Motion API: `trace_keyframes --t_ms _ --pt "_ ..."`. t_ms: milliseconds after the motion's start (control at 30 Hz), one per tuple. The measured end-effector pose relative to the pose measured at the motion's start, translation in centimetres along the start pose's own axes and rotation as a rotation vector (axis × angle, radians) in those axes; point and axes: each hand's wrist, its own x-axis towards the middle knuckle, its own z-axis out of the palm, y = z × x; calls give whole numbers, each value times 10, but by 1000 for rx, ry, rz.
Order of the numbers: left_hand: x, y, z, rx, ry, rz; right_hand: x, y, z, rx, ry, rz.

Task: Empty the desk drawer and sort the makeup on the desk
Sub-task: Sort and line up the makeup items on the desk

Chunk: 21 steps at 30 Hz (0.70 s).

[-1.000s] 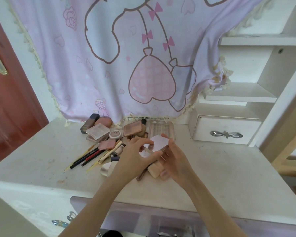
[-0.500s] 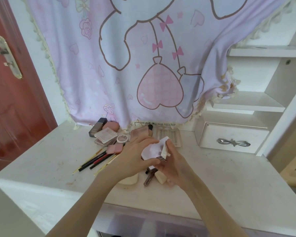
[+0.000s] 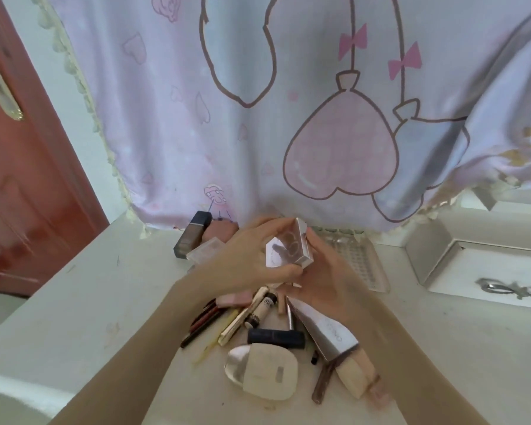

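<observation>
Makeup box [image 3: 292,248] sits pinched between both hands above the pile — left hand [image 3: 246,256] gripping its near flap, right hand [image 3: 325,271] cupping the far side. It stands tilted upright, equally close to both, above the desk [image 3: 74,302].

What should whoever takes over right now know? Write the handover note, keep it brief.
Left hand and right hand: both hold the small clear compact above the desk; its lid looks open.
On the desk below: pencils, tubes, black lipstick, cream compact, silver box, all in one unsorted pile.
Done: makeup is out on the desk.
Left: set this compact down, sort the pile.
</observation>
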Motion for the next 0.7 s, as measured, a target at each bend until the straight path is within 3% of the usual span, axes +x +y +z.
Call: trace_keyframes --t_ms 400,700 --pt "8 18 -19 15 -142 49 -4 -2 13 24 11 -107" --pt "-29 33 -39 -24 -113 177 -35 21 46 19 33 -149"
